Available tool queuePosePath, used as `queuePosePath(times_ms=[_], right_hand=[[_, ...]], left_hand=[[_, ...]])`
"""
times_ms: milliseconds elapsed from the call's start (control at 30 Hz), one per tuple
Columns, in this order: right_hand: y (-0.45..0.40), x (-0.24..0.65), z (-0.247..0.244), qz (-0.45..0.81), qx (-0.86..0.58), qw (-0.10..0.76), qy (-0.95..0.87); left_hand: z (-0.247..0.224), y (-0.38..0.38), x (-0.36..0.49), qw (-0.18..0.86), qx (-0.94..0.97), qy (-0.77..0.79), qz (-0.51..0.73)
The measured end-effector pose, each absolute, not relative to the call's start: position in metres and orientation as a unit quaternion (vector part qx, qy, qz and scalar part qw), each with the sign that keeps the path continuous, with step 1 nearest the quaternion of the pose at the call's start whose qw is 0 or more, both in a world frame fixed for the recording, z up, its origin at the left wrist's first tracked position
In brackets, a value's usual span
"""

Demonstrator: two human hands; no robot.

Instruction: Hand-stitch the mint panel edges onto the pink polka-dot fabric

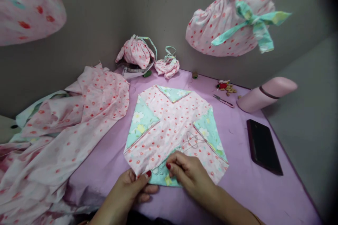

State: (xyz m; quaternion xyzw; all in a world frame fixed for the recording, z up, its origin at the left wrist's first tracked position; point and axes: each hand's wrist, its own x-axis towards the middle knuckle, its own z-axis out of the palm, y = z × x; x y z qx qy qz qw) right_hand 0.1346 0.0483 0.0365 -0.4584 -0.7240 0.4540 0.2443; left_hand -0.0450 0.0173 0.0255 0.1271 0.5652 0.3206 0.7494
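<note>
A pink floral cloth piece (171, 119) with mint-green floral corner patches lies flat on the purple tablecloth in front of me. My left hand (138, 186) grips its near edge, thumb on top and fingers underneath. Over the near green patch (167, 179), my right hand (188, 172) is closed in a pinch. Whatever sits between those fingertips is too small to make out. A loose loop of thread (192, 140) rests on the cloth beyond my right hand, by the right green patch (211, 132).
Heaped pink fabric (87, 109) covers the left side. Small scissors (223, 101), a red thread spool (222, 86), a pink bottle (264, 95) and a black phone (264, 147) are on the right. Pink drawstring bags (136, 52) stand at the back; another bag (224, 24) hangs above.
</note>
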Motion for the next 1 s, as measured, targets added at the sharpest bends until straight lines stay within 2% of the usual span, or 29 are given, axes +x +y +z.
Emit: queuePosePath(times_ms=[467,1000], right_hand=[[0.034,0.134,0.021,0.463,-0.392,0.227,-0.762],[0.036,0.133,0.021,0.453,-0.394,0.206,-0.773]], left_hand=[[0.025,0.014,-0.051,0.748,0.179,0.558,0.314],[0.024,0.016,-0.049,0.747,0.17,0.561,0.315]])
